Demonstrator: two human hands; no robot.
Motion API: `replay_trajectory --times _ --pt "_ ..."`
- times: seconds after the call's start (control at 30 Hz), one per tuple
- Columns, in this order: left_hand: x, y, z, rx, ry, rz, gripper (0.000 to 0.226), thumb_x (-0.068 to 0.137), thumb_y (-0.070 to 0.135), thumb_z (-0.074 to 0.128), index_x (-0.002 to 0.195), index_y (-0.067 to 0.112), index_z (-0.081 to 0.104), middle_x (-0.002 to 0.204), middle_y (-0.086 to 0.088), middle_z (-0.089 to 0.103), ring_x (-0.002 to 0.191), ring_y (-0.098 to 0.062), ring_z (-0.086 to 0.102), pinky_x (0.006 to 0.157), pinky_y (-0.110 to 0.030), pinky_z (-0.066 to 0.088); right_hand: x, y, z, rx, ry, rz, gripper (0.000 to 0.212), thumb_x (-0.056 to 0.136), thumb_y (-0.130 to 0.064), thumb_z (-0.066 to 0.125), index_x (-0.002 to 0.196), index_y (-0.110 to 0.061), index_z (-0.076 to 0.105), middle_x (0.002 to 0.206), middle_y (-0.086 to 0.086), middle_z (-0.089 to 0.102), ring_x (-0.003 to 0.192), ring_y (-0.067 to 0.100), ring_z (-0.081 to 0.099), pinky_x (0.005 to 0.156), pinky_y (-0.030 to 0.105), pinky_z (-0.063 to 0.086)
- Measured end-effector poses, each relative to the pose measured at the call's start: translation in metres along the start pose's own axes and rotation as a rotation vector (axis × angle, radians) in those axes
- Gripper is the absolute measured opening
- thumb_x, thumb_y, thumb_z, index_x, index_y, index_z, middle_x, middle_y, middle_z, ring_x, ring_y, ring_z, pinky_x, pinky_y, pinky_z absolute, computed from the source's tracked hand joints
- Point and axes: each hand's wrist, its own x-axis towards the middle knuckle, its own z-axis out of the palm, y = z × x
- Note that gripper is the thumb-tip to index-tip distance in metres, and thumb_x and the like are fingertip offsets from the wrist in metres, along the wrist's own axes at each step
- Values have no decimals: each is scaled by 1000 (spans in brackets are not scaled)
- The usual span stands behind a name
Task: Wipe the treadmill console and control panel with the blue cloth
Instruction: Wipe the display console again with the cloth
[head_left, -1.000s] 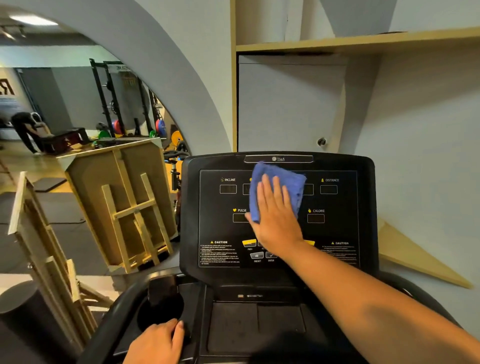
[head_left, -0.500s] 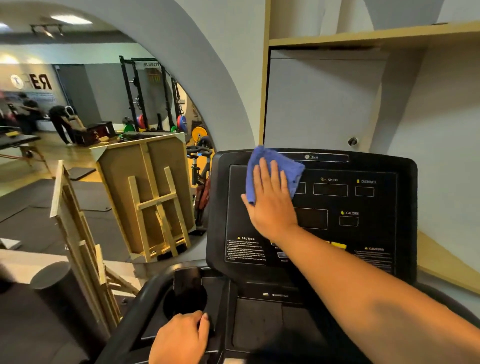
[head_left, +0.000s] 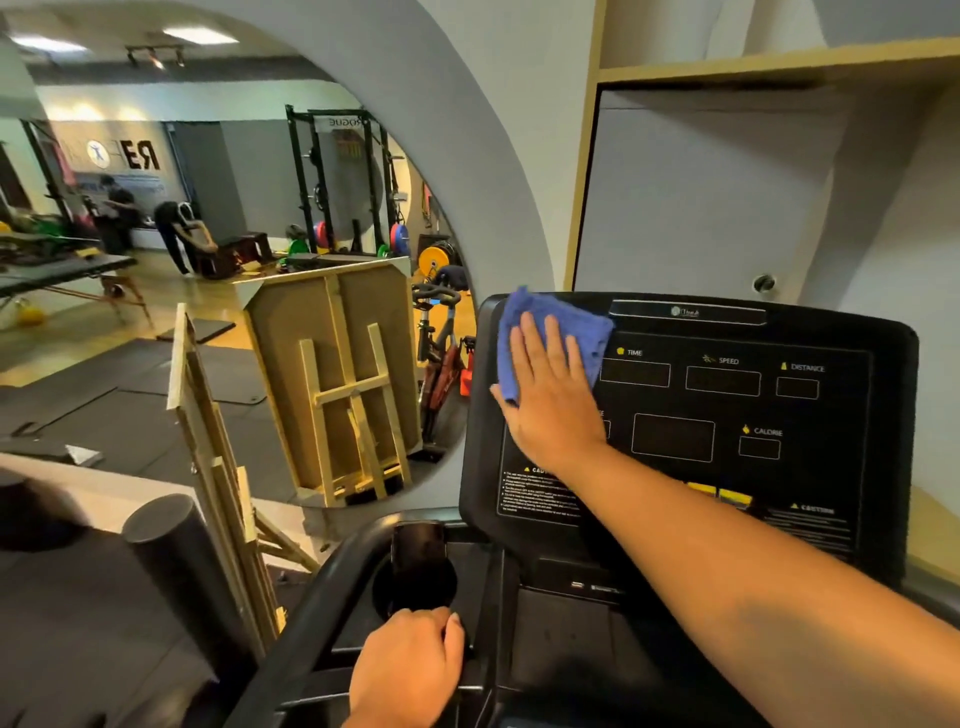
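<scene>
The black treadmill console stands upright in front of me, with labelled display windows for time, speed, distance and calorie. My right hand lies flat with straight fingers on the blue cloth, pressing it against the console's upper left corner. Below it is the lower control panel, dark and partly hidden by my right forearm. My left hand curls round the edge of the tray beside the cup holder, at the bottom of the view.
A dark phone stands in the cup holder. A large arched mirror to the left reflects the gym, with people and racks. A wooden board on a stand and a black foam roller stand left of the treadmill.
My right hand has slid the blue cloth leftward across the console from its middle to the upper left corner. The camera has turned left. My left hand stays on the tray edge.
</scene>
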Motion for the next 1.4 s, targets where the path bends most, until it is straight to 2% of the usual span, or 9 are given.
replay_trajectory --times 0.17,0.3,0.43,0.6,0.73,0.87,1.0,1.2,1.4 --pt "-3 -6 5 3 8 8 42 102 50 33 99 26 67 90 2 67 84 -17 64 80 -35 51 -79 6 22 -32 -91 -384 76 99 -42 43 160 -7 13 168 13 9 155 32 2 124 48 7" --pt "-4 -8 7 -10 1 -1 45 100 53 31 99 27 67 92 3 70 85 -15 66 81 -35 55 -66 41 9 -28 -97 -106 75 102 -47 40 159 -8 11 167 13 9 155 33 3 124 51 14" --pt "-2 -8 6 -21 17 -2 43 102 50 32 99 26 67 84 5 61 77 -14 58 76 -31 49 -7 11 -9 39 -54 171 76 103 -56 25 159 -5 14 167 19 11 154 40 4 124 54 5" --pt "-5 -8 4 10 19 18 35 103 46 32 84 30 56 80 3 59 74 -13 46 77 -35 47 -62 -21 15 8 -123 -185 77 103 -55 32 160 -8 10 168 16 6 154 36 -3 125 52 5" --pt "-4 -9 8 7 -14 1 41 102 49 30 90 28 64 84 3 66 78 -15 62 78 -34 53 -106 29 22 -18 -118 -303 76 98 -41 46 160 -10 14 168 12 10 155 31 1 124 48 8" --pt "-3 -9 7 -2 -14 5 39 103 49 30 92 31 63 81 6 59 78 -10 56 74 -30 44 -119 88 7 -16 -103 -11 74 99 -43 41 159 -10 16 168 10 13 156 29 3 123 52 16" --pt "3 -11 10 10 3 7 39 101 52 28 89 33 61 86 6 66 82 -10 61 76 -32 50 -90 52 -2 32 -38 390 75 100 -50 29 159 -7 15 167 17 12 154 39 2 124 55 6" --pt "4 -14 11 33 -9 -25 40 102 51 31 92 32 64 88 6 68 87 -11 65 80 -34 54 -103 -16 22 44 -118 -317 72 103 -49 38 159 -9 18 167 12 12 155 34 1 123 51 12" --pt "7 -13 13 43 -33 -61 41 102 52 31 94 35 67 92 8 71 90 -8 66 86 -35 56 -145 97 14 -33 -68 -23 83 90 -34 58 158 -7 19 166 11 14 155 30 6 125 46 6"
